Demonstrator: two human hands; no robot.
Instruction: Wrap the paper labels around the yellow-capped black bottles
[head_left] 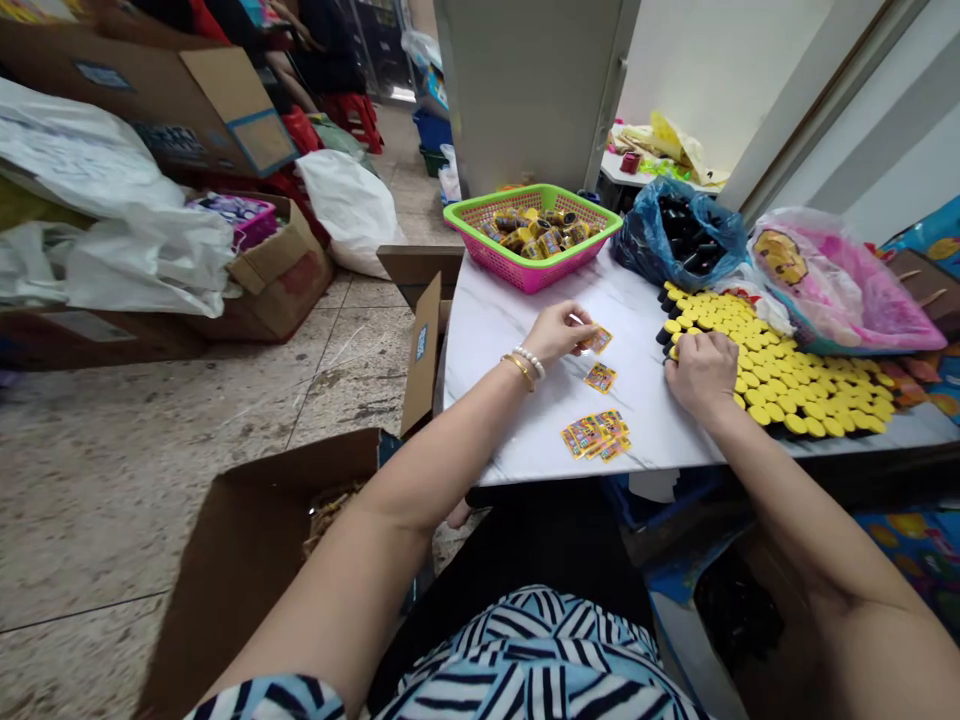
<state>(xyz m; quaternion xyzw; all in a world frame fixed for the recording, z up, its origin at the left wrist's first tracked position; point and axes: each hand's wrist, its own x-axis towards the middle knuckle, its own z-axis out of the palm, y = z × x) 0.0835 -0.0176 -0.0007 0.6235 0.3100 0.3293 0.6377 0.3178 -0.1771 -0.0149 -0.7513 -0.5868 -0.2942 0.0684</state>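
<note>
My left hand [561, 333], with bracelets at the wrist, pinches a small orange printed label [598, 340] above the white marbled table [510, 400]. A single label [600, 377] lies just below it, and a loose pile of labels [596, 435] is spread near the table's front edge. Over on the right, my right hand [703, 375] rests at the left side of a dense group of small black containers with yellow caps [802, 380]. Its fingers curl down onto one of them; the fingertips are partly hidden.
A pink and green basket [532, 265] of labelled containers stands at the table's back left. Beside it sit a blue bag [660, 240] of black pieces and a pink plastic bag [855, 300]. Open cardboard boxes [247, 540] flank the table on the left. People sit farther back.
</note>
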